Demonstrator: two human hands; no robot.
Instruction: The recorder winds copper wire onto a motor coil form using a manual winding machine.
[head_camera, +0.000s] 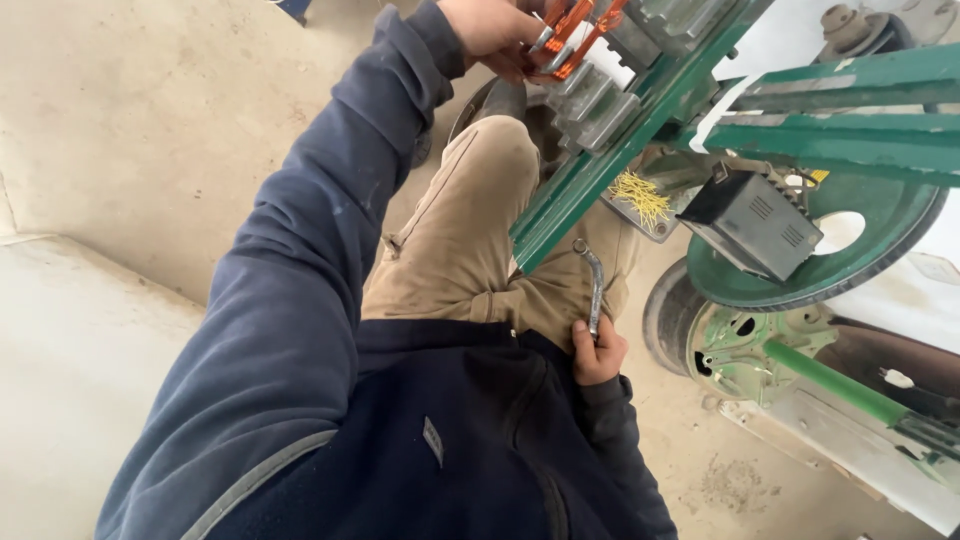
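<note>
My left hand (490, 30) is stretched out at the top of the view, its fingers closed around a cluster of orange and silver clips (572, 32) on a green metal frame (600, 170). Grey blocks (592, 105) are lined up along that frame just below the clips. My right hand (598, 355) rests against my thigh near my waist. It grips the lower end of a bent silver socket wrench (595, 285), which points up toward the frame's lower end. I am in tan trousers and a navy jacket.
A black vented box (755, 225) sits right of the frame over a green disc wheel (870, 255). A small tray of yellow pieces (640, 200) lies beneath the frame. More green machine parts (800, 365) lie lower right. Concrete floor (150, 130) spreads to the left.
</note>
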